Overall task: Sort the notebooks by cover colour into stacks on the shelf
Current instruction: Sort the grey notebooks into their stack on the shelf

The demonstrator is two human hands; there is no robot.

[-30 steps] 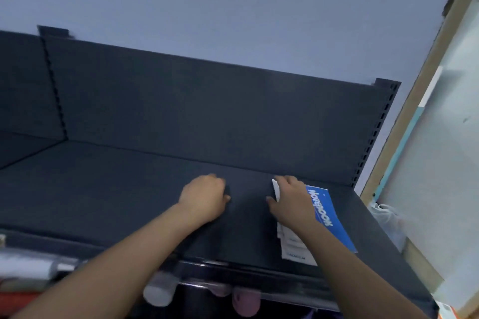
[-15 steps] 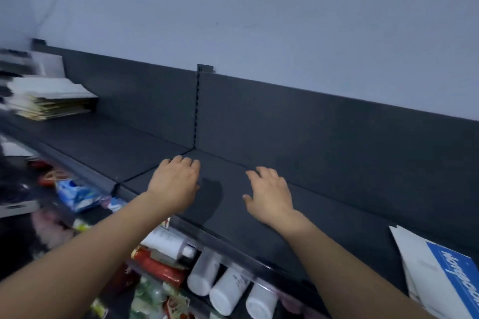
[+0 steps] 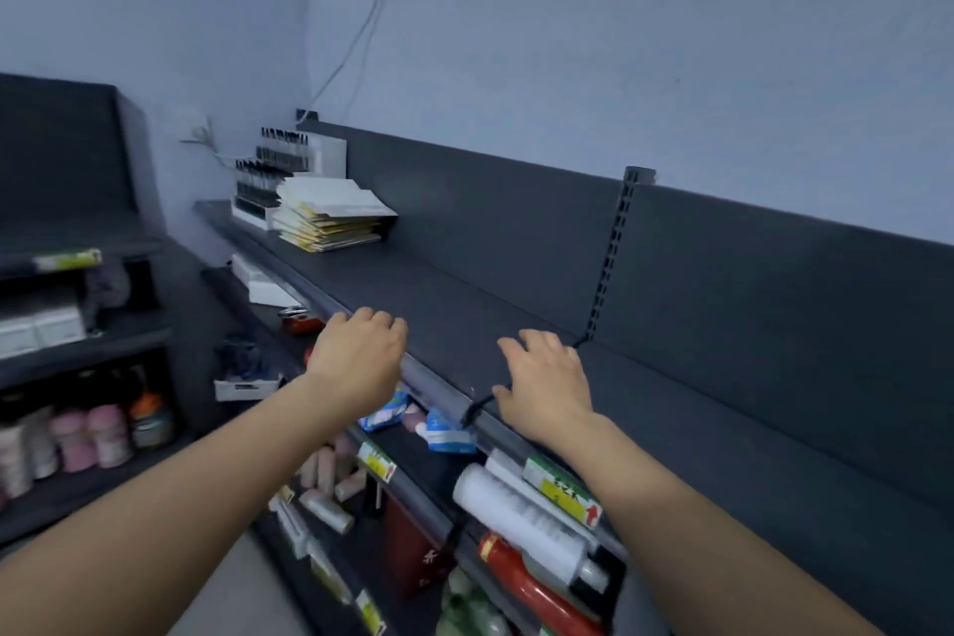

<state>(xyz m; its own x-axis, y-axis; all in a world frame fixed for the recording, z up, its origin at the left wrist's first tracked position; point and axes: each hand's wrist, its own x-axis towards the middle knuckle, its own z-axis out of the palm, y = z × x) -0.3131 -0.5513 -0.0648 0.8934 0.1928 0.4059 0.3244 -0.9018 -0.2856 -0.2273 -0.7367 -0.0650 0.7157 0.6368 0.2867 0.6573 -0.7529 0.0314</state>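
Two empty hands, left hand (image 3: 356,362) loosely curled and right hand (image 3: 547,387) spread, hover at the front edge of the dark grey metal shelf (image 3: 464,305). The white-and-yellow notebook stack (image 3: 330,217) lies far along it, well apart.

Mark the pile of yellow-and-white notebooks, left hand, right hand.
pile of yellow-and-white notebooks (image 3: 330,200): head view, white top cover.
left hand (image 3: 356,361): head view, back of hand.
right hand (image 3: 550,388): head view, back of hand.
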